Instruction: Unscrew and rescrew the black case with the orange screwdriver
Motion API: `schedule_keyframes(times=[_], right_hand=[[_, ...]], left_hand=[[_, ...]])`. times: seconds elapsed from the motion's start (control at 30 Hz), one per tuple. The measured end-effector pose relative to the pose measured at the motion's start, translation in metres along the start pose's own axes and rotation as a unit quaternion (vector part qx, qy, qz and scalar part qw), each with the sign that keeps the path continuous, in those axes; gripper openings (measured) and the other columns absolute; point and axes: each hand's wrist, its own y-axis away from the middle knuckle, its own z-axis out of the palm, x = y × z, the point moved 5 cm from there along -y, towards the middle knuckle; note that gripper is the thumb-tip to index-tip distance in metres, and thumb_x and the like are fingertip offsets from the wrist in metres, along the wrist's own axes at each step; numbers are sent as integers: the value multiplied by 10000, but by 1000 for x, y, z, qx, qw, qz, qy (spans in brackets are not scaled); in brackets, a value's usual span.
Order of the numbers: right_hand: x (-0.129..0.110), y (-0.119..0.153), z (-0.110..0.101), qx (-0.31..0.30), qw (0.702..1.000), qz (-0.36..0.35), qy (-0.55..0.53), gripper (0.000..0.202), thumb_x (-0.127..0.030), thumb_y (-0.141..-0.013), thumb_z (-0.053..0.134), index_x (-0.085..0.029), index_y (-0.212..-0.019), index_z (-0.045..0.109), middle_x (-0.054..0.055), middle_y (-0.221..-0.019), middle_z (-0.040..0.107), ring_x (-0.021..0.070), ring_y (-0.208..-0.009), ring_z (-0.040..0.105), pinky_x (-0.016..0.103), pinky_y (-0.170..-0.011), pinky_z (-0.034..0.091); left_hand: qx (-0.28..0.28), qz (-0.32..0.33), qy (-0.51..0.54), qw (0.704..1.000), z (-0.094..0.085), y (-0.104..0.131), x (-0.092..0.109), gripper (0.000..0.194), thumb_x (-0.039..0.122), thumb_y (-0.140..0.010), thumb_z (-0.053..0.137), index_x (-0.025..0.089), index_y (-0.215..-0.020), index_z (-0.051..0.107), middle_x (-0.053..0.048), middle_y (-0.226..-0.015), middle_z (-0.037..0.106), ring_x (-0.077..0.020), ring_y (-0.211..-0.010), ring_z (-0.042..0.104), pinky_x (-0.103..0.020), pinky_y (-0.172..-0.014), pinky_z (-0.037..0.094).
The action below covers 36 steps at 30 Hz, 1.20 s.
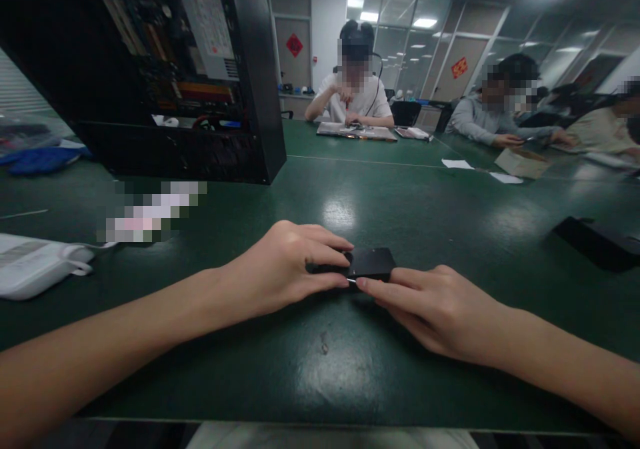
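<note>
A small flat black box (371, 262) lies on the green table (350, 369) just in front of me. My left hand (287, 265) grips its left end, fingers over the top and thumb along the near side. My right hand (435, 309) rests on the table at the box's near right corner, with its fingertips touching the box's front edge. A tiny pale spot shows on the front edge between both hands' fingertips; I cannot tell what it is.
An open black computer case (165, 82) stands at the back left. A white device (35, 265) lies at the left, a black flat object (597, 239) at the right. Several other people sit working at the far side, with papers (457, 164) and a cardboard box (523, 162).
</note>
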Motion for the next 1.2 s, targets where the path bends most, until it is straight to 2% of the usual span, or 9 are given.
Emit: schedule_keyframes(times=[0.23,0.5,0.77,0.83,0.93,1.0,1.07,1.13,1.2], right_hand=[[-1,0,-1,-16,1000,8,-2,415,-221,-1092,399,-184,-1486,527,49,-1001,695,142,-675,654,288,-542,428],[0,0,-2,-8,1000,5,-10,401,-218,-1090,415,-186,-1471,536,37,-993,688,120,-622,601,279,-536,409],[2,2,0,-4,1000,-3,26,405,-229,-1094,389,-196,-1477,516,13,-910,660,132,-606,579,295,-518,362],[3,2,1,-6,999,-6,31,402,-234,-1098,384,-200,-1479,508,11,-910,654,130,-619,583,294,-517,355],[6,3,1,-3,999,-15,44,385,-239,-1103,388,-203,-1465,512,0,-875,629,123,-606,558,295,-507,333],[9,6,0,9,999,-21,48,377,-234,-1102,403,-206,-1461,514,-11,-840,606,121,-591,530,300,-506,320],[15,8,-1,31,999,-14,38,383,-226,-1095,434,-210,-1471,504,-16,-835,599,119,-604,524,297,-522,326],[23,10,-5,63,998,10,4,386,-213,-1083,468,-203,-1467,503,-5,-892,630,112,-661,552,278,-567,369],[33,10,-9,90,994,54,-37,373,-211,-1074,489,-195,-1446,520,17,-981,664,111,-746,595,259,-649,433]], left_hand=[[-30,-102,-4,994,-6,-1,-3,349,315,-858,829,261,-1202,808,-50,-1323,760,-276,-1163,747,-388,-1039,580],[-36,-162,48,985,-7,-2,-9,380,274,-823,815,258,-1203,810,-21,-1207,807,-284,-1082,767,-368,-913,621],[45,-176,16,983,-30,-1,-2,352,292,-826,806,277,-1177,825,-2,-1279,781,-263,-1107,761,-337,-1004,584],[58,-170,-1,984,-31,-2,-9,406,341,-846,798,265,-1245,797,-3,-1243,797,-259,-1084,765,-322,-992,581],[62,-189,6,980,-27,-4,-29,429,394,-904,734,219,-1295,769,-21,-1102,832,-228,-916,774,-296,-841,594],[48,-212,40,975,-21,-6,-44,375,406,-970,632,177,-1217,798,-27,-927,836,-203,-793,749,-276,-726,567],[31,-229,82,969,-14,-8,-55,405,428,-1014,547,146,-1017,837,-33,-794,811,-188,-726,719,-261,-667,531],[24,-245,125,961,-7,-9,-64,431,435,-1021,528,142,-929,831,-38,-788,808,-184,-721,715,-258,-662,520],[33,-259,132,956,-3,-8,-71,405,435,-1012,548,151,-948,830,-40,-834,818,-192,-746,726,-265,-667,520]])
